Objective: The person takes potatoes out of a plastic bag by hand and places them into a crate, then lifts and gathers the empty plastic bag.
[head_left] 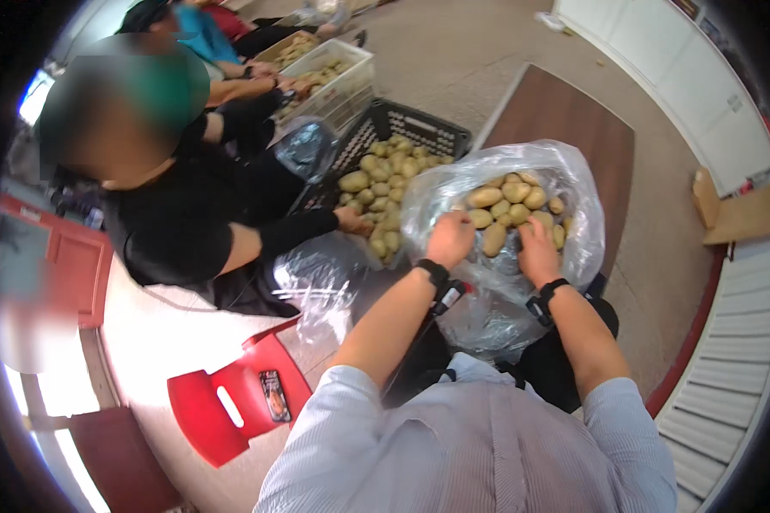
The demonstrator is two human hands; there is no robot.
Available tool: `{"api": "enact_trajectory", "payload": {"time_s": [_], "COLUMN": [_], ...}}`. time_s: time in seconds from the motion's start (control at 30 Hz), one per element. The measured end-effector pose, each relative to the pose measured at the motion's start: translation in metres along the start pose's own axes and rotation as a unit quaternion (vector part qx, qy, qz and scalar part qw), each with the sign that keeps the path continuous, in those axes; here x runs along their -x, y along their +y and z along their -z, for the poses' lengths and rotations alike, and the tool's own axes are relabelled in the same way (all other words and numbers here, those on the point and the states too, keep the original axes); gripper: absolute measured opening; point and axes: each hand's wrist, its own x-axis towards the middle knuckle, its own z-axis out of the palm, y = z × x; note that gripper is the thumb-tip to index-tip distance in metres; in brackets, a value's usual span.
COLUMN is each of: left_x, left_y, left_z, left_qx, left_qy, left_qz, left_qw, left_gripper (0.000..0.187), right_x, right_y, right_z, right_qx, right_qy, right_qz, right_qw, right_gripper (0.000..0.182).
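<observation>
A clear plastic bag [586, 201] stands wide open in front of me, with several potatoes [510, 198] heaped inside it. Within the bag's mouth, on its left side, my left hand [451, 239] has its fingers curled beside the potatoes; whatever is under them is hidden. On the right of the heap lies my right hand [537, 251], its fingers apart and reaching down onto the potatoes. Both wrists wear black straps. The lower part of the bag hangs down between my knees.
A black crate [423, 128] of potatoes stands left of the bag, with a co-worker's hand [353, 221] in it. Beyond are white crates [351, 64] and other people. A brown bench [565, 111] is behind the bag. A red stool [231, 398] carries a phone [274, 396].
</observation>
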Motion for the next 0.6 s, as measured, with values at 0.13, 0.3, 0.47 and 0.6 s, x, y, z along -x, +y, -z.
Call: {"api": "enact_trajectory", "payload": {"time_s": [0.13,0.3,0.47,0.6], "left_x": [0.011,0.009,0.022,0.025], "left_y": [0.001,-0.018,0.033,0.026], "left_z": [0.009,-0.009,0.022,0.022], "left_qx": [0.055,0.148,0.217,0.359], "left_qy": [-0.031,-0.047,-0.151,-0.198], "left_qz": [0.037,0.100,0.238,0.234], "left_qw": [0.997,0.983,0.935,0.882], "left_gripper": [0.027,0.032,0.041,0.040], "right_x": [0.002,-0.002,-0.008,-0.005], "right_y": [-0.015,-0.035,-0.097,-0.121], "right_z": [0.020,0.008,0.031,0.047], "right_qx": [-0.177,-0.242,-0.283,-0.321], "right_qy": [0.015,0.038,0.038,0.022], "right_qz": [-0.083,-0.093,-0.043,-0.003], "right_qw": [0.981,0.965,0.957,0.947], "right_gripper": [0.042,0.047,0.049,0.061]}}
